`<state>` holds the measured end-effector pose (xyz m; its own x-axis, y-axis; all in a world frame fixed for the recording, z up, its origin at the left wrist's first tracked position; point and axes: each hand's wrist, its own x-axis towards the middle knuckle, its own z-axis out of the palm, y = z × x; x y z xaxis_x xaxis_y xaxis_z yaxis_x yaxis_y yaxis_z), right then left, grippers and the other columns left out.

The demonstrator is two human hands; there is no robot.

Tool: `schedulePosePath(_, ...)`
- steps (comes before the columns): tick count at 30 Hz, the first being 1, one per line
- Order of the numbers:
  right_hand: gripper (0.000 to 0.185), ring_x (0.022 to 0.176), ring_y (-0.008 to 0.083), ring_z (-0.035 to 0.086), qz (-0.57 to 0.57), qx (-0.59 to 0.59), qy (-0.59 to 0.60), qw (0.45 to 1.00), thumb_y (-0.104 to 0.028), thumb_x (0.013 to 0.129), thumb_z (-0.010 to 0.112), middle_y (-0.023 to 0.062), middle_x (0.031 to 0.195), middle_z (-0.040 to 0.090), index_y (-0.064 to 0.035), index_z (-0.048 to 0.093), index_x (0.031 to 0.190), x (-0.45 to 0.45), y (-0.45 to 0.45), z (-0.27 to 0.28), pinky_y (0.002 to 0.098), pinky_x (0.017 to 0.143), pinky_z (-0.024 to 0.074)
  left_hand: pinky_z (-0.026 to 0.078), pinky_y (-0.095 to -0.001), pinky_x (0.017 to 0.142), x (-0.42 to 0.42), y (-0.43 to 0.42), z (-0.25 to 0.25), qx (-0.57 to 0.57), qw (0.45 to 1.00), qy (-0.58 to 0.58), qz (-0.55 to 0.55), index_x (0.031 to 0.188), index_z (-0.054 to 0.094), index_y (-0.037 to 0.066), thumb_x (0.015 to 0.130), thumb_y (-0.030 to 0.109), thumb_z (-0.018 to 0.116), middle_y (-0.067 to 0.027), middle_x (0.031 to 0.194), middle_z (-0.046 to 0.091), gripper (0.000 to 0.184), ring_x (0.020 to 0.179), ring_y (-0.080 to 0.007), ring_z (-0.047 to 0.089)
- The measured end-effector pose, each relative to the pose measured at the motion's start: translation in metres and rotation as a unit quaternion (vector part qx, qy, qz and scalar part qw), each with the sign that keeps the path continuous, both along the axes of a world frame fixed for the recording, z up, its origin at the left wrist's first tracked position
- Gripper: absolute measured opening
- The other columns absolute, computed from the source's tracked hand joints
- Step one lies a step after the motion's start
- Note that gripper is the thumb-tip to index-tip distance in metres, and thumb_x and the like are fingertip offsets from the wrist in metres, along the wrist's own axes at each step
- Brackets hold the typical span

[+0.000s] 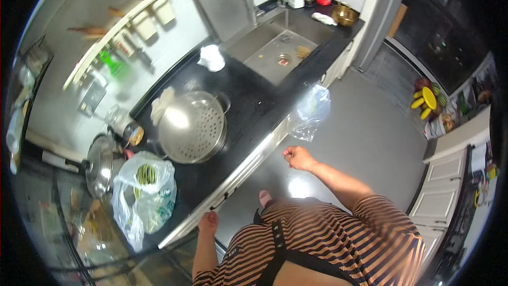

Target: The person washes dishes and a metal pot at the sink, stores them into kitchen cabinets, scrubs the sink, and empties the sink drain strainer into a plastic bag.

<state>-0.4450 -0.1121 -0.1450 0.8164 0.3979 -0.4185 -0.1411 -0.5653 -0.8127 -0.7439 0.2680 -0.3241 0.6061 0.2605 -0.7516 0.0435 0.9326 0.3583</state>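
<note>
My left hand hangs low beside the counter's front edge, close to a dark drawer handle. Its fingers look curled in, and nothing shows in them. Out over the grey floor is my right hand, loosely closed with no object visible in it. A clear plastic bag hangs at the counter front, just beyond that hand and apart from it. On the counter nearer my left side lies a translucent bag with a green striped item inside. Behind it stands a metal steamer pot with a perforated tray.
The steel sink has scraps near its drain. A white cloth lies beside it. A lidded pan and a glass jar stand along the wall. A yellow stool is at the far right of the floor.
</note>
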Motion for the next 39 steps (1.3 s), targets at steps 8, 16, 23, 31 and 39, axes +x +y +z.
schedulePosePath(8, 0.024, 0.059, 0.0155, 0.060, -0.093, -0.010, 0.016, 0.995, -0.016, 0.078, 0.052, 0.0100, 0.082, 0.061, -0.0017, 0.055, 0.096, 0.031, -0.039, 0.024, 0.0285, 0.055, 0.0463, 0.046, -0.0318, 0.070, 0.187, -0.140, 0.071, -0.006, 0.923, 0.045, -0.382, 0.096, 0.051, 0.001, 0.081, 0.016, 0.053, -0.0094, 0.093, 0.057, 0.022, 0.078, -0.0204, 0.055)
schedulePosePath(16, 0.022, 0.059, 0.0147, 0.058, -0.172, 0.025, 0.016, 0.985, -0.014, 0.077, 0.050, 0.0089, 0.078, 0.060, -0.0020, 0.056, 0.095, 0.069, -0.156, 0.009, 0.0285, 0.058, 0.0463, 0.047, -0.0276, 0.068, 0.395, -0.237, 0.198, 0.206, 0.878, -0.121, -0.415, 0.101, 0.049, 0.002, 0.078, 0.015, 0.054, -0.0112, 0.095, 0.058, 0.026, 0.080, -0.0186, 0.057)
schedulePosePath(23, 0.024, 0.058, 0.0141, 0.058, -0.280, 0.030, 0.064, 0.957, -0.011, 0.077, 0.047, 0.0083, 0.078, 0.059, -0.0006, 0.054, 0.097, 0.114, -0.317, 0.021, 0.0270, 0.054, 0.0466, 0.046, -0.0281, 0.069, 0.536, -0.328, 0.195, 0.768, 0.360, -0.074, -0.525, 0.120, 0.035, -0.004, 0.074, 0.027, 0.060, -0.0138, 0.103, 0.053, 0.062, 0.081, -0.0200, 0.056)
schedulePosePath(31, 0.018, 0.051, 0.0113, 0.054, -0.438, 0.057, 0.069, 0.895, -0.009, 0.079, 0.047, 0.0065, 0.078, 0.059, -0.0008, 0.053, 0.093, 0.132, -0.448, -0.006, 0.0236, 0.044, 0.0426, 0.051, -0.0268, 0.059, 0.719, -0.473, 0.250, 0.319, 0.805, -0.131, -0.484, 0.097, 0.046, 0.004, 0.082, 0.020, 0.052, -0.0048, 0.078, 0.055, 0.023, 0.072, -0.0164, 0.058)
schedulePosePath(39, 0.014, 0.051, 0.0113, 0.053, -0.515, 0.064, 0.097, 0.849, -0.006, 0.080, 0.045, 0.0080, 0.079, 0.058, 0.0003, 0.051, 0.091, 0.165, -0.505, -0.021, 0.0220, 0.041, 0.0419, 0.048, -0.0318, 0.065, 0.902, -0.562, 0.231, 0.694, 0.590, -0.155, -0.384, 0.103, 0.051, -0.001, 0.072, 0.025, 0.061, -0.0111, 0.087, 0.058, 0.041, 0.078, -0.0214, 0.057)
